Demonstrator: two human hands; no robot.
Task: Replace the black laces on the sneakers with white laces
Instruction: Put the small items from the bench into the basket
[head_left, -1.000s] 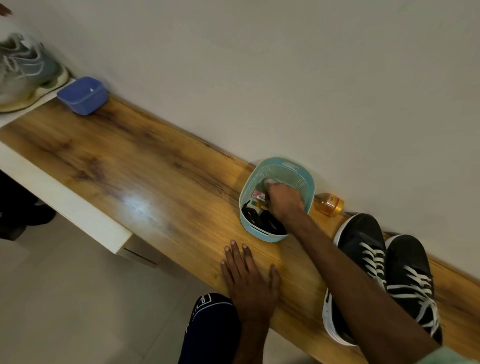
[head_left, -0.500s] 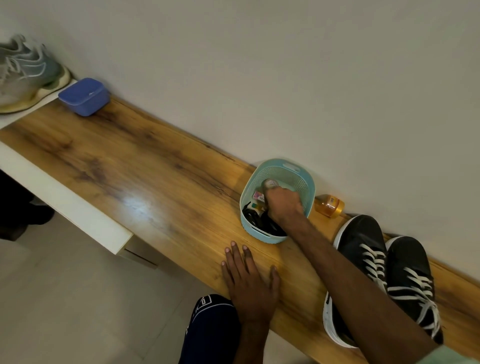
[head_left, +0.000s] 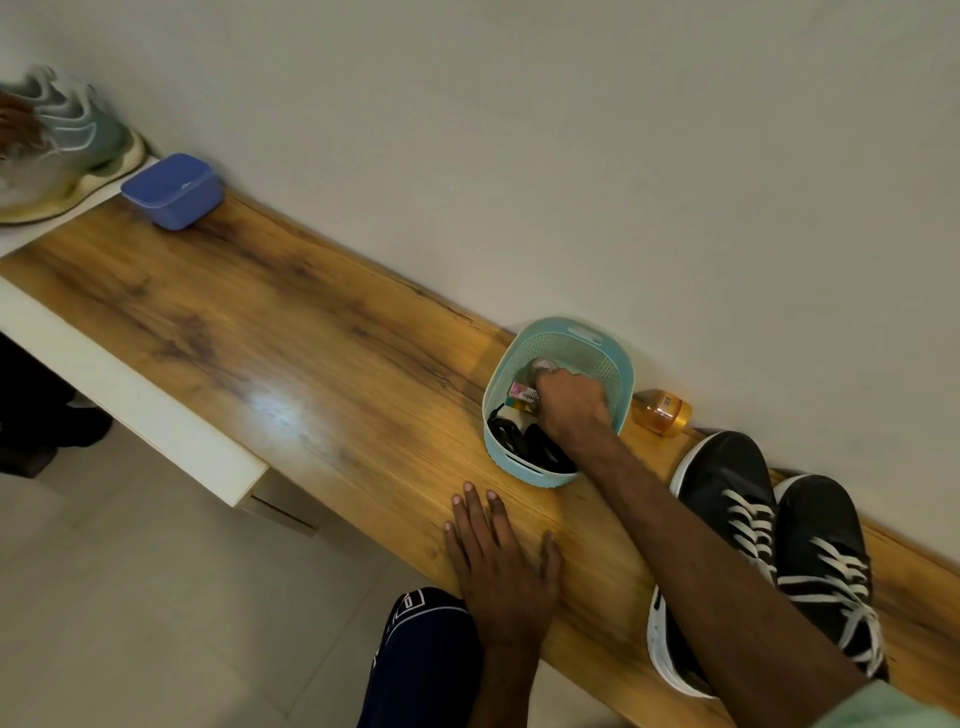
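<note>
**Your left hand (head_left: 501, 566) lies flat; your right hand (head_left: 569, 410) is down in the pale blue perforated plastic basket (head_left: 597, 358)**

Your left hand rests palm down, fingers straight and slightly spread, on the near edge of the long glossy wood-grain surface (head_left: 311, 374), holding nothing. Your right hand reaches across into the basket with its fingers curled downward. You cannot tell from this view whether they grip anything.

That surface runs along a plain pale wall. At its right end stands the pair of black low-top sneakers (head_left: 727, 488), side by side and touching, toes toward the wall. Both already carry white laces (head_left: 748, 525), and your right forearm crosses over the nearer one.

The basket sits against the wall just left of the sneakers. Far off at the left end you have a grey-green running shoe (head_left: 67, 150) on a white ledge, with a blue lidded plastic box (head_left: 174, 189) just beside it.

An amber plastic bottle (head_left: 662, 413) lies on its side between the basket and the sneakers, by the wall. Inside the basket, black coiled cords (head_left: 506, 431) fill the near end, and a small pink-and-white carton (head_left: 522, 393) lies just beside your knuckles.
</note>
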